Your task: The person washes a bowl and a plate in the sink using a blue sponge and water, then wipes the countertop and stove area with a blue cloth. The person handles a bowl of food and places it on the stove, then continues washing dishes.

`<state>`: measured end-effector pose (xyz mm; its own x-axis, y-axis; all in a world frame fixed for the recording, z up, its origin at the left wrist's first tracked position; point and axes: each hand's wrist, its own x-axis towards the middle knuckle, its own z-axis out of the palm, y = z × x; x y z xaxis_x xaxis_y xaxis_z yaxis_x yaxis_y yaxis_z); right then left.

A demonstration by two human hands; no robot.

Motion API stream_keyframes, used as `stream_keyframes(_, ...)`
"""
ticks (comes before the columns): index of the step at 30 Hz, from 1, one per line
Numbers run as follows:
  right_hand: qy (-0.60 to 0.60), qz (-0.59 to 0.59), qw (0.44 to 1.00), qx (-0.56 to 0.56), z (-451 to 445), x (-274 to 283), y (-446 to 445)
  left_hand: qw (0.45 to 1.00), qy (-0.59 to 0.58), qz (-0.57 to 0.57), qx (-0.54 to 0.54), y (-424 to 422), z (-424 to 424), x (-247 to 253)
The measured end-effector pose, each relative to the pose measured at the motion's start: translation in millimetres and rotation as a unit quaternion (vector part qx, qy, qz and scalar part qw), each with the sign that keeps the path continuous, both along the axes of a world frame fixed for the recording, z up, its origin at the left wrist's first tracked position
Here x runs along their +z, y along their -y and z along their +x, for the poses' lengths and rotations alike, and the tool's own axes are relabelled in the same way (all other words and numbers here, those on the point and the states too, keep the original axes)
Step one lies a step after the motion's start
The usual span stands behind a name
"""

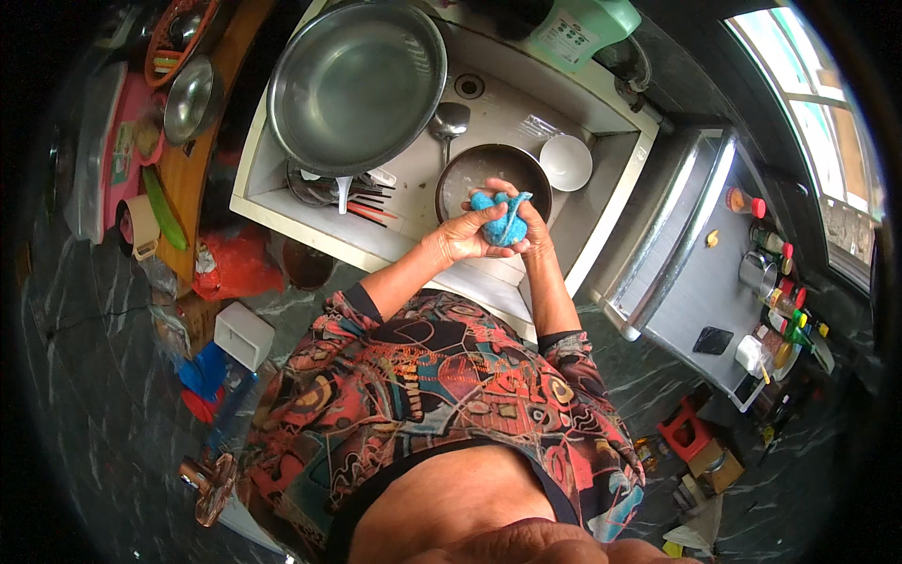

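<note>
My left hand and my right hand are together over the near part of a sink, both closed around a bunched blue dishcloth or scrubber. A thin cord-like strand of it lies across the top. Below my hands a dark round bowl or pan sits in the sink, partly hidden by them. To its right is a small white bowl. A metal spatula lies behind and to the left. Tilted over the sink's left side is a large metal wok or basin.
The pale sink rim surrounds the work. Chopsticks and a white spoon lie under the wok's edge. A green plastic jug stands on the back rim. At right, a metal-topped counter holds several jars and bottles.
</note>
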<state>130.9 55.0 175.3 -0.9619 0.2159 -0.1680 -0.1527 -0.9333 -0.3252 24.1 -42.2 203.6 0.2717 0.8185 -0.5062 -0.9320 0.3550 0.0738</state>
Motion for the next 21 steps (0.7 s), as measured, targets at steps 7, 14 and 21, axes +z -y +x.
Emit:
stream_keyframes(7, 0.163, 0.173, 0.971, -0.018, -4.6, -4.6, -18.0, 0.982, 0.117, 0.031, -0.142, -2.7, -7.7, -23.8)
stream_keyframes(14, 0.331, 0.31, 0.891, 0.008, -20.6, -9.6, -13.0, 0.961, -0.183, -0.068, -0.194, -7.7, -1.9, -33.7)
stream_keyframes(21, 0.464, 0.421, 0.779, 0.011, -23.1, -29.7, 4.8, 0.697, -0.689, -0.079, -0.185, 0.4, 28.0, -75.6)
